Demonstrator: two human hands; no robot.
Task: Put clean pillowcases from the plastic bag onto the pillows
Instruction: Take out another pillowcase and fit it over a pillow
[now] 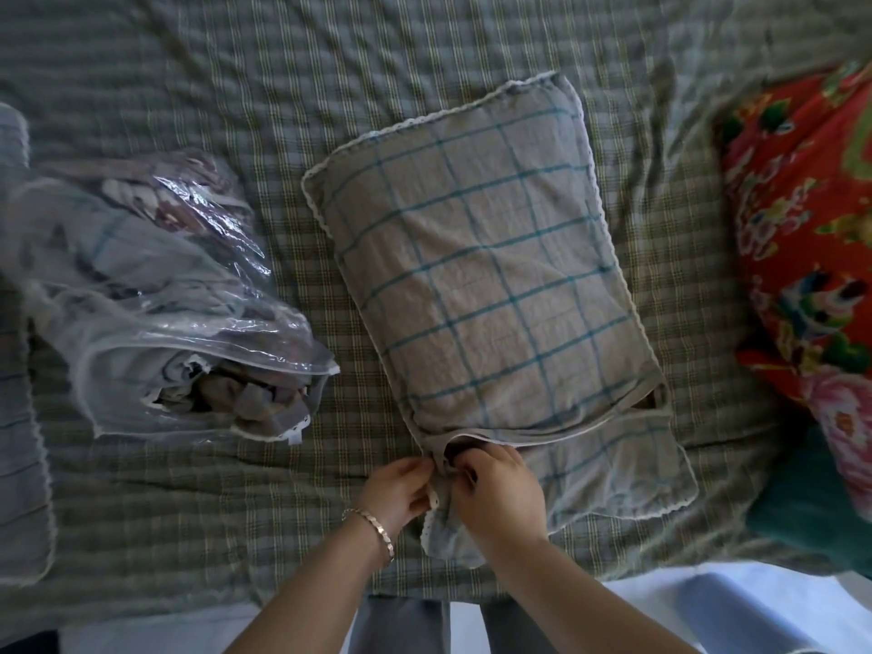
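A pillow point(486, 285) is found at the centre of the bed point(283, 87), laid at a slant with its long axis running from far-left to near-right. It is covered by a grey pillowcase point(618, 464) with a teal check and a white lace edge; the open end of the case faces the near side, where an inner flap is overlapped by the outer layer. The left hand point(401, 483) and the right hand point(495, 488) are placed close together at the near-left corner of that opening. Both are closed on the pillowcase: the fabric edge is pinched between curled fingers and thumb of each hand, and a bunch of lace-edged cloth is gathered below them. A metal bracelet point(373, 526) is worn on the left wrist. The clear plastic bag point(155, 295) is located to the left of the pillow, apart from it, lying on the bed with its mouth turned toward the near right. Folded cloths point(255, 403) are seen inside it, some reaching the mouth. A red floral fabric point(811, 228) is noted at the right edge, beside the pillow but not touching it. A further grey-blue cloth point(19, 370) is recorded at the far-left edge; its nature cannot be determined.
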